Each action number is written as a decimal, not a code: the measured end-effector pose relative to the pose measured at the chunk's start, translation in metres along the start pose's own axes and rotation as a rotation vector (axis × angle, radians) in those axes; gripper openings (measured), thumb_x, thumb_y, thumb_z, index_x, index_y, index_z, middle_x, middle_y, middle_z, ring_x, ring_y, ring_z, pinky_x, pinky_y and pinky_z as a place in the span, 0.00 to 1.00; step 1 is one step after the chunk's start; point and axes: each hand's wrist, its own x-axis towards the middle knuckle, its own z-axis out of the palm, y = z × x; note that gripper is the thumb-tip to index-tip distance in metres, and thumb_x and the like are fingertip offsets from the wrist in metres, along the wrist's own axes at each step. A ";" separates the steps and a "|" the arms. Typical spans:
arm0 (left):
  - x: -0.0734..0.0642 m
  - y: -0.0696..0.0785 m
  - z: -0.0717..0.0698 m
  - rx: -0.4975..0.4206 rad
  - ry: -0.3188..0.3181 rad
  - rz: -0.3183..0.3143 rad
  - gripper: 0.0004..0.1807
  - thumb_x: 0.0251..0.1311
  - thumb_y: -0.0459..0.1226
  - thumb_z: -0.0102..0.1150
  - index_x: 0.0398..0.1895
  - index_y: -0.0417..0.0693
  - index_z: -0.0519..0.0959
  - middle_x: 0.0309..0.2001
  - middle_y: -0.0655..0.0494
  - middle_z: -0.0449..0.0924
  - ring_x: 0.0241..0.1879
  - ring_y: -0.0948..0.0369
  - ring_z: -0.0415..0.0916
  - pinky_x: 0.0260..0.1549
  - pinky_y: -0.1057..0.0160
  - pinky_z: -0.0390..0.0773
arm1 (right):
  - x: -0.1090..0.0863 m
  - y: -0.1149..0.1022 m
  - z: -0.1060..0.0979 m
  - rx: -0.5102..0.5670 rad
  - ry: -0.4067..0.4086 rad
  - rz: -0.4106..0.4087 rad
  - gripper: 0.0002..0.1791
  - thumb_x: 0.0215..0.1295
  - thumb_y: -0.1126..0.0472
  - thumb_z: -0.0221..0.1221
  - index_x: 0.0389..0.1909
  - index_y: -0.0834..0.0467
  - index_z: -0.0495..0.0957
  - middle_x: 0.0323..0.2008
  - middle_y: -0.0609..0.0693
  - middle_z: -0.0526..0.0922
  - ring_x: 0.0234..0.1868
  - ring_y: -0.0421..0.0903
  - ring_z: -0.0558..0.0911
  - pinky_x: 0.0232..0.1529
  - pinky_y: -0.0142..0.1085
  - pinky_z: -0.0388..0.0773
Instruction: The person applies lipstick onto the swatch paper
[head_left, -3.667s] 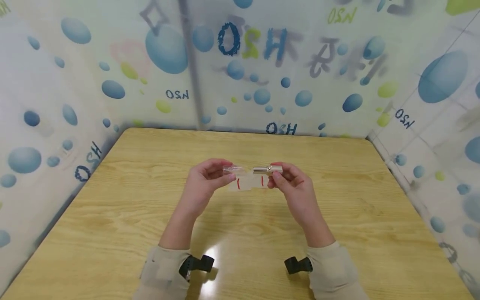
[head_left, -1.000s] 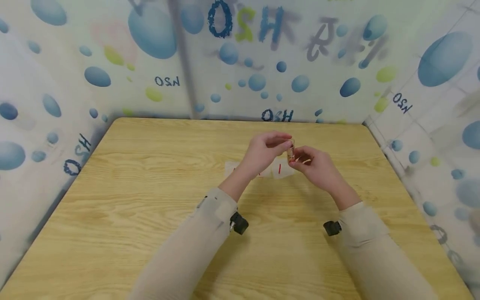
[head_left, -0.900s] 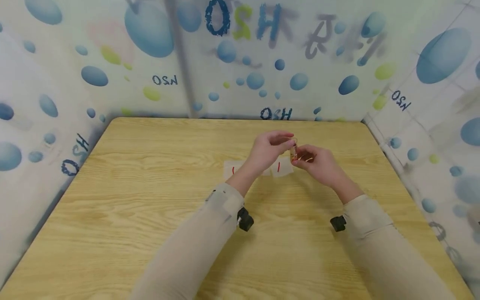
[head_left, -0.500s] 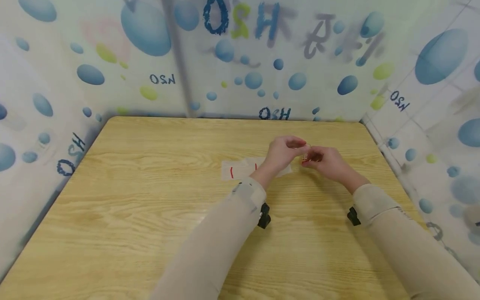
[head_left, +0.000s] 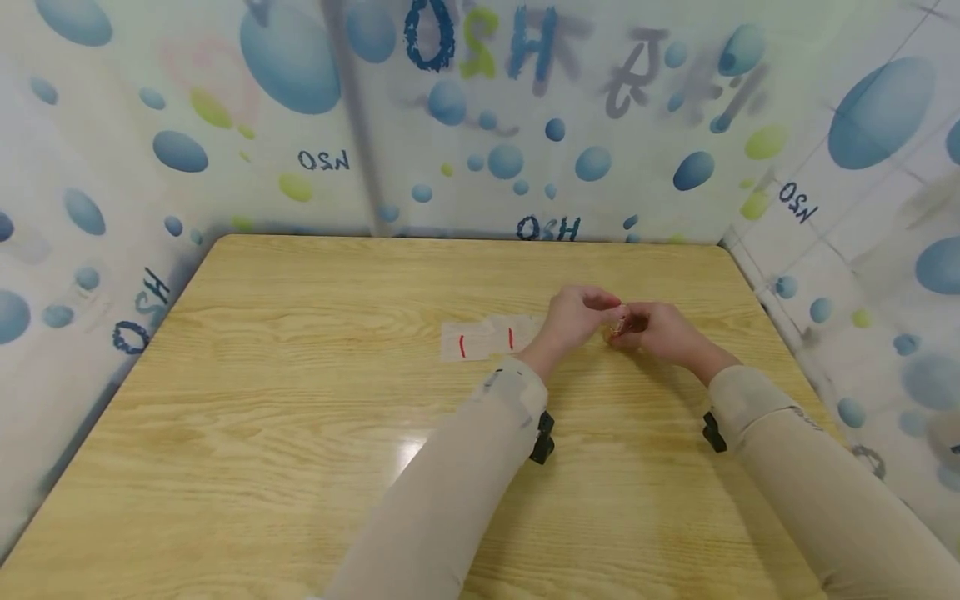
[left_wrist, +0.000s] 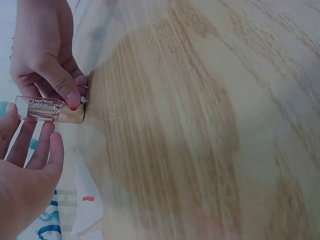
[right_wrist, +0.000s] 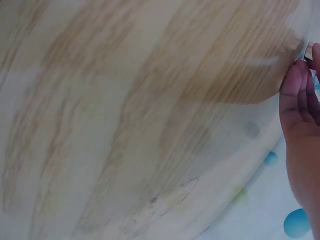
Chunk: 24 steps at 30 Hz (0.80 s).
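A lipstick (left_wrist: 46, 110) with a clear lettered cap and a gold base stands upright in both hands, right of the marked papers. In the left wrist view, my left hand (left_wrist: 31, 172) pinches the cap's top end between thumb and fingers. My right hand (left_wrist: 47, 60) grips the gold base (left_wrist: 70, 114), thumb on its side, its bottom end close over the table. From the head view, the left hand (head_left: 576, 321) and right hand (head_left: 663, 332) meet around the lipstick and mostly hide it. Only a corner of the lipstick (right_wrist: 309, 50) shows in the right wrist view.
White paper slips with red strokes lie in a row on the wooden table (head_left: 300, 375): a left slip (head_left: 452, 343), a middle slip (head_left: 501, 335) and another mostly behind the left hand. Bubble-printed curtains (head_left: 450, 158) stand along the back and sides.
Earlier, the clear cap and metal base were apart, one in each hand. Now they are joined, and both hands have moved right past the slips, most recently lowering the lipstick toward the table.
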 end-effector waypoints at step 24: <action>-0.002 -0.013 0.014 0.003 0.132 -0.094 0.16 0.70 0.50 0.69 0.50 0.51 0.91 0.50 0.55 0.92 0.53 0.59 0.86 0.48 0.62 0.86 | 0.012 0.015 0.006 0.019 -0.050 0.036 0.17 0.70 0.53 0.72 0.52 0.59 0.86 0.43 0.52 0.90 0.44 0.43 0.83 0.54 0.38 0.77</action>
